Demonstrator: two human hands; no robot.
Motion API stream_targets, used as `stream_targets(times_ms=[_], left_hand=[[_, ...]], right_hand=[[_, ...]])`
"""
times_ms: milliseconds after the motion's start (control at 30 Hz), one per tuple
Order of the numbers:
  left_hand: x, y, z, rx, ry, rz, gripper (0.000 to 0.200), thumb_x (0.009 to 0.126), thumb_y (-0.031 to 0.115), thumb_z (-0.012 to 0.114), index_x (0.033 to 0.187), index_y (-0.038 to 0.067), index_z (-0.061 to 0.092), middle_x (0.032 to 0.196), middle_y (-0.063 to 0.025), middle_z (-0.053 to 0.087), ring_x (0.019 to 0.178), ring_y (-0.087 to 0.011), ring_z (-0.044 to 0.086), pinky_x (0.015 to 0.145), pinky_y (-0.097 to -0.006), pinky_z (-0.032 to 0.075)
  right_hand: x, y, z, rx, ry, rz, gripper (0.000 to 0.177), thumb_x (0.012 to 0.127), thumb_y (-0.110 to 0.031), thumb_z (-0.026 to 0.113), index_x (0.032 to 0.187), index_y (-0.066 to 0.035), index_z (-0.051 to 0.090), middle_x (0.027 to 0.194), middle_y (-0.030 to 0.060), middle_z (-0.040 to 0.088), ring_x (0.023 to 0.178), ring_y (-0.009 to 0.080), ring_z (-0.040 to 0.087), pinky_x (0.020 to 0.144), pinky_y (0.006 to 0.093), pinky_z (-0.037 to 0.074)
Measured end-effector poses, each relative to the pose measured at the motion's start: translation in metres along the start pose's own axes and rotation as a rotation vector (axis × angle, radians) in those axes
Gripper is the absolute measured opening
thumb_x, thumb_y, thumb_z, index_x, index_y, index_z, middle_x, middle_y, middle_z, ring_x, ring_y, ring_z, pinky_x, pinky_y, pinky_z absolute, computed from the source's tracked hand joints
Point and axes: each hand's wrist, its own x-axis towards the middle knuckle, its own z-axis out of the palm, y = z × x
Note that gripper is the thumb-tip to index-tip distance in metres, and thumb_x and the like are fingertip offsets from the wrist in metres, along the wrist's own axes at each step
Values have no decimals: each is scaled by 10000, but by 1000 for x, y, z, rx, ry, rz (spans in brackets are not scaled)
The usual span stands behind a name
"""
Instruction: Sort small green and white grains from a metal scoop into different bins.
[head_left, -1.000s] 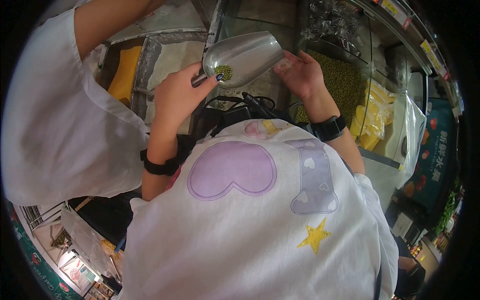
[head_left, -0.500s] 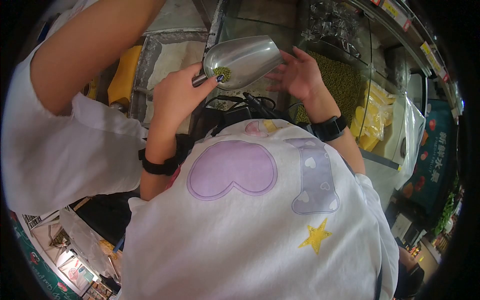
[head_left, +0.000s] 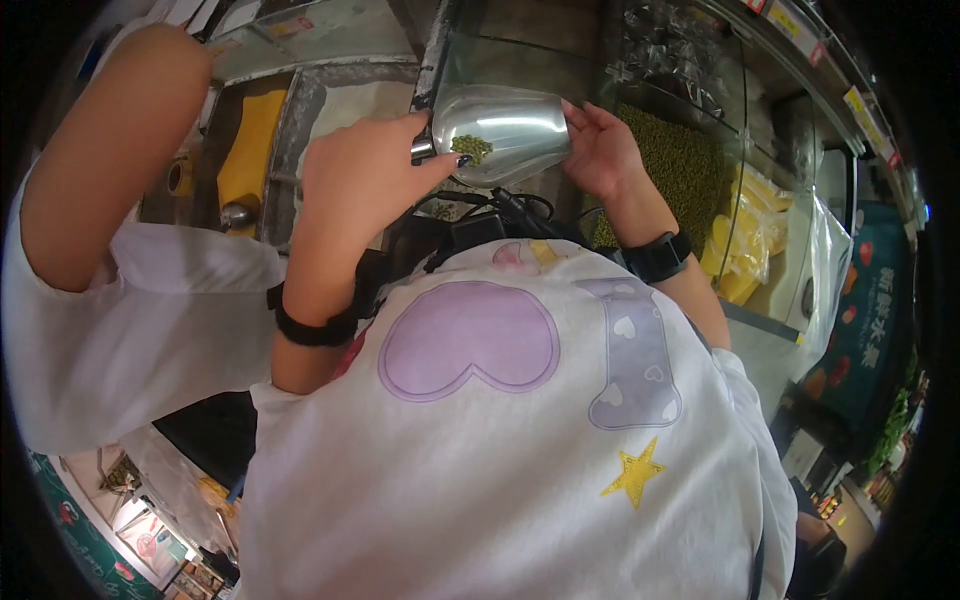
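Note:
My left hand (head_left: 365, 170) is closed on the short handle of a metal scoop (head_left: 520, 125), with the thumb lying along its back end. A small heap of green mung beans (head_left: 470, 149) sits in the scoop near the handle. Palm up, my right hand (head_left: 605, 155) cups the scoop's front edge. Some of its fingers are hidden behind the metal, and others show at the upper corner of the rim. Both wrists wear black bands.
A bin of mung beans (head_left: 675, 165) lies right of my right hand, beside yellow bagged goods (head_left: 750, 230). Dark wrapped packets (head_left: 670, 55) fill a bin further back. Black cables (head_left: 510, 210) lie near my body. Another person's bent arm (head_left: 115, 150) is at left, by a yellow sheet (head_left: 250, 150).
The scoop has shifted slightly right and levelled out, bringing its front edge against my right hand. My left hand moved with it. The other person's arm has swung down and left.

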Motion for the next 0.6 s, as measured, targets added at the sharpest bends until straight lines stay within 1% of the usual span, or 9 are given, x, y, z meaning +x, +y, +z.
stream_targets(times_ms=[67,100,167,300,367,400,467,600], left_hand=[[0,5,-4,3,-10,3,474,723,447,645,1092,148,645,785,-145,653,734,-310,631,622,-391,472],[1,6,-5,4,-19,2,478,722,446,646,1092,143,645,788,-146,654,734,-310,632,620,-393,472],[1,7,-5,18,-14,8,479,722,445,647,1093,142,645,789,-147,654,735,-308,633,620,-392,473],[3,8,-6,40,-18,13,479,723,440,648,1096,140,644,789,-146,656,732,-303,634,619,-386,475],[3,9,-6,33,-35,2,478,723,439,648,1098,141,643,789,-147,656,731,-302,635,620,-384,476],[3,10,-7,26,-51,-10,477,724,437,648,1099,142,643,789,-148,656,731,-301,635,620,-382,476],[3,9,-5,20,-34,-5,472,724,434,649,1096,143,644,785,-149,654,730,-301,635,620,-382,476],[1,3,1,8,37,17,448,730,422,650,1087,152,650,772,-156,647,731,-306,631,620,-384,473]], right_hand=[[2,0,-3,22,-8,23,390,962,-256,299,1169,1,506,1155,129,578,1077,259,518,991,385,351],[1,0,-3,25,-8,22,390,962,-256,299,1169,1,506,1155,129,578,1077,259,518,991,385,351],[-1,2,-1,-9,-34,11,378,954,-282,310,1114,-32,544,1157,100,562,1094,264,480,993,433,322],[-1,2,-1,-2,-56,15,353,949,-273,333,1093,-40,556,1132,93,569,1074,261,486,973,425,343],[-1,2,-1,-3,57,-14,322,942,-255,360,1068,-43,567,1126,87,569,1060,258,488,957,412,361],[-2,2,1,-2,57,-14,322,942,-255,360,1068,-43,567,1126,87,569,1060,258,488,957,412,361],[-5,2,4,-2,141,-28,303,939,-245,375,1047,-44,574,1117,83,569,1043,255,495,945,398,373],[-4,1,3,56,134,-31,320,940,-235,374,1062,-18,574,1133,81,566,1052,258,496,958,407,372]])
